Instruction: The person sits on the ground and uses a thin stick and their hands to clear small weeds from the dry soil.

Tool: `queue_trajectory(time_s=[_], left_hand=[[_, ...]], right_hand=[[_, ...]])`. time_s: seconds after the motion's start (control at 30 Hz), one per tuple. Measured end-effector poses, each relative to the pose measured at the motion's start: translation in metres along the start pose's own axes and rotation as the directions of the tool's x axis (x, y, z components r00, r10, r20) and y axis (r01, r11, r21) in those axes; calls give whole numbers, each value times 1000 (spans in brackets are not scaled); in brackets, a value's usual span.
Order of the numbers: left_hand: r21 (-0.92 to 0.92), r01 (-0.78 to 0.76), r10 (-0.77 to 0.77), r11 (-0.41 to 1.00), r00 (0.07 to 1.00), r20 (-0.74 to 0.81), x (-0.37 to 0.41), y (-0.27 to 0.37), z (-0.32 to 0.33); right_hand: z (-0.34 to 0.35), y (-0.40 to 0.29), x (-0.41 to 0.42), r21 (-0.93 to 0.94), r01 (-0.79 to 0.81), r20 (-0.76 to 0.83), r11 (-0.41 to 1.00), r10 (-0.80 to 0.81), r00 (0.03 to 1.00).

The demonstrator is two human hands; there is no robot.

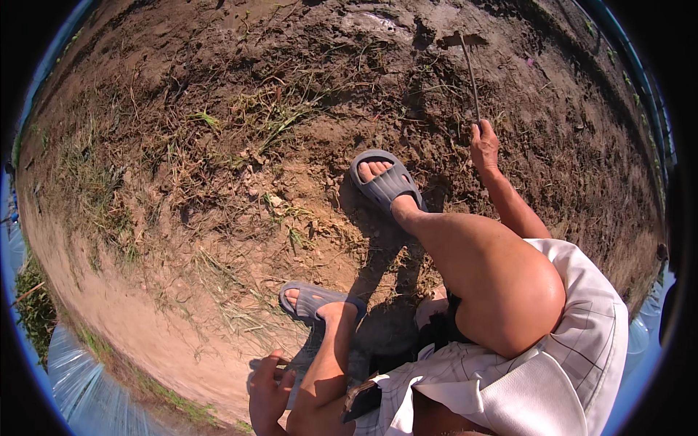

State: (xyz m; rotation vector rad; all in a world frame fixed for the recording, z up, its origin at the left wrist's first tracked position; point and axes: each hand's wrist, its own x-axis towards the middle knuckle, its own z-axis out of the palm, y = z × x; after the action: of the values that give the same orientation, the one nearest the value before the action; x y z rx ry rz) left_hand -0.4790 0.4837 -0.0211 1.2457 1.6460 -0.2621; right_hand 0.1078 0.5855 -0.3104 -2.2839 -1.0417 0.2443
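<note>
My right hand (485, 145) is closed around the end of a thin wooden stick or handle (470, 76), which reaches away over dark soil. At its far end is a flat, mud-coloured crosspiece (462, 40); whether it is a tool's blade is unclear. My left hand (271, 384) hangs near my left shin, its fingers loosely curled and apart, holding nothing that I can see. Between the hands are my feet in grey slide sandals (385, 181), on trampled earth. A dark object like a phone (362, 402) lies against my light checked clothing (589, 321).
Pulled weeds and dry grass (283, 117) lie scattered over clumpy soil ahead. Wet mud (376, 22) shines at the top. Pale, smoother ground (180, 349) spreads at lower left, with clear plastic sheeting (87, 387) and a green bush (34, 305) beyond.
</note>
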Motion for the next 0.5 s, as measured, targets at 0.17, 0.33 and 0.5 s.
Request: queue_trajectory(time_s=[0.17, 0.33, 0.5], left_hand=[[-126, 115, -114, 985, 993, 14, -1, 18, -6], [-80, 70, -74, 994, 996, -47, -3, 18, -12], [-120, 82, -83, 989, 997, -6, -4, 15, -4]], right_hand=[[8, 0, 7, -85, 56, 51, 995, -52, 997], [-1, 18, -20, -82, -17, 187, 997, 32, 982], [13, -30, 24, 260, -129, -26, 957, 140, 990]])
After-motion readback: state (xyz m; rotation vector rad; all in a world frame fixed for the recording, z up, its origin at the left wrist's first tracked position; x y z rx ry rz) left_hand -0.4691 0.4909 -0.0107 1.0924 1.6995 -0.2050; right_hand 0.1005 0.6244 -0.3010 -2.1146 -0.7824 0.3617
